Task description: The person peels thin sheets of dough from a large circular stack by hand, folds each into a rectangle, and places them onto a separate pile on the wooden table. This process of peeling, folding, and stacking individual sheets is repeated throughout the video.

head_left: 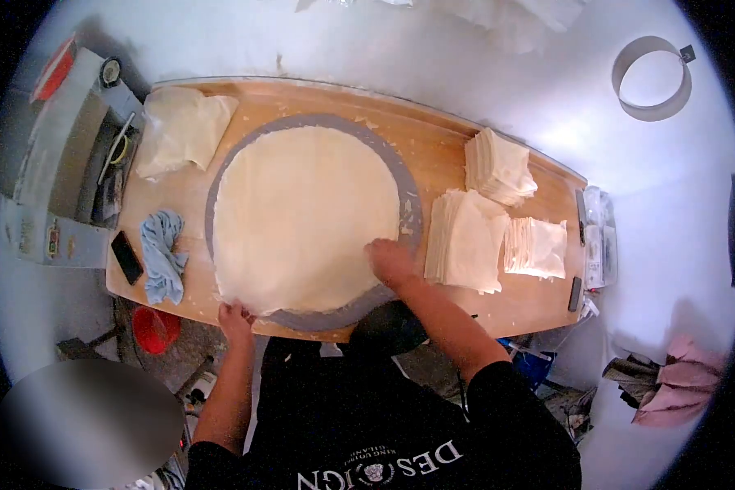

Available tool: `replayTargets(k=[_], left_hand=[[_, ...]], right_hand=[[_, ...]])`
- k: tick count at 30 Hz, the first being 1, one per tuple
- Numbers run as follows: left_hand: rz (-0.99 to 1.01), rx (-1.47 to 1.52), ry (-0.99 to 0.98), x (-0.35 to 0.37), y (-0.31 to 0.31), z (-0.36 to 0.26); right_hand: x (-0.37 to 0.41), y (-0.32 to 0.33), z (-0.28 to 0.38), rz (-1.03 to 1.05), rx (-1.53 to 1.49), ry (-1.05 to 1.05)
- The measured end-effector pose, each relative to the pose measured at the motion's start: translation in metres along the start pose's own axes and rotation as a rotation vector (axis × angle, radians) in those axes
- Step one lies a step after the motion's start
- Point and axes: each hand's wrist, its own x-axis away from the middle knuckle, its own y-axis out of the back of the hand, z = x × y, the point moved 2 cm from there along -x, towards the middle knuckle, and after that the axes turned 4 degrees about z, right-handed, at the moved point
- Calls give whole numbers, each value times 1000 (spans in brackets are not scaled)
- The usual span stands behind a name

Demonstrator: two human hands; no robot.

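1. Touching the near left edge of a large, round, thin, cream-coloured sheet, which looks like dough (306,216), the left hand (235,318) has its fingers bent; I cannot tell if they pinch this edge.
2. At the right part of the same sheet, the right hand (390,261) has its fingers curled inward; whether something is between them, I cannot tell.
3. The sheet lies flat on a round grey board (302,321), whose rim is visible around most of it.
4. Under the board is a light-brown wooden table (434,149).
5. To the right of the board stand three stacks of cream-coloured, thin, square sheets: a far stack (498,167), a larger near stack (465,241) and a smaller stack (536,247) just beside it.
6. To the left lie a clear plastic bag with cream-coloured content (186,131), a crumpled light-blue cloth (163,255) and a black rectangular phone (127,257).
7. Below the table's left side is a round red container (155,329).
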Motion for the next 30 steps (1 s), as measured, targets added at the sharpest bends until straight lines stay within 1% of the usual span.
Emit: replayTargets(k=[1, 2, 4, 5, 7, 8, 10, 11, 13, 14, 16, 17, 18, 19, 20, 21, 22, 24, 25, 26, 27, 28, 29, 30], left_hand=[[-41, -5, 16, 2, 3, 5], [-46, -4, 22, 5, 7, 10], [-106, -108, 57, 13, 13, 9], [-107, -110, 61, 19, 15, 10], [-75, -36, 26, 37, 9, 2], [-77, -40, 28, 48, 5, -3], [-85, -125, -42, 68, -5, -23], [-83, -132, -41, 68, -4, -29], [-31, -50, 92, 65, -6, -41], [14, -29, 50, 56, -15, -53], [113, 24, -18, 13, -57, -84], [169, 56, -44, -17, -82, -97], [217, 70, -38, -31, -126, -127], [284, 120, -88, -68, -151, -132], [350, 157, -54, -70, -188, -153], [312, 43, -43, -87, -197, -153], [311, 46, -42, -96, -193, -145], [245, -577, -273, -113, -174, -128], [159, -707, -440, -133, -149, -108], [162, -711, -438, -143, -127, -96], [78, -743, -417, -149, -106, -84], [-5, -775, -393, -153, -94, -79], [-2, -774, -383, -162, -88, -74], [-98, -738, -278, -170, -82, -70]], right_hand=[[4, -6, 1, 58, -11, -28], [7, -10, 1, 65, -11, -26], [12, -16, 2, -7, -53, 49], [15, -19, 1, -3, -55, 48], [19, -23, 0, 35, -65, 49], [21, -25, -1, 37, -69, 48], [25, -22, -1, 74, -77, 88], [24, -19, -4, 75, -82, 83], [18, -9, -9, 109, -163, 170], [11, -4, -15, 111, -168, 161], [-16, 4, -35, 179, -280, -66], [-33, 5, -47, 143, -382, -171], [-45, 4, -58, 107, -487, -280], [-56, 5, -66, 105, -493, -292], [-65, 6, -75, 141, -595, -343], [-70, 7, -82, 180, -692, -385], [-73, 11, -82, 182, -689, -384], [-73, 8, -82, 208, -1119, -737], [-72, 5, -84, 206, -1125, -742], [-68, 1, -88, 247, -1022, -708], [-61, -4, -90, 289, -919, -678], [-46, -6, -83, 296, -919, -691], [-30, -5, -73, 189, -903, -639], [-18, -3, -65, 85, -882, -578]])
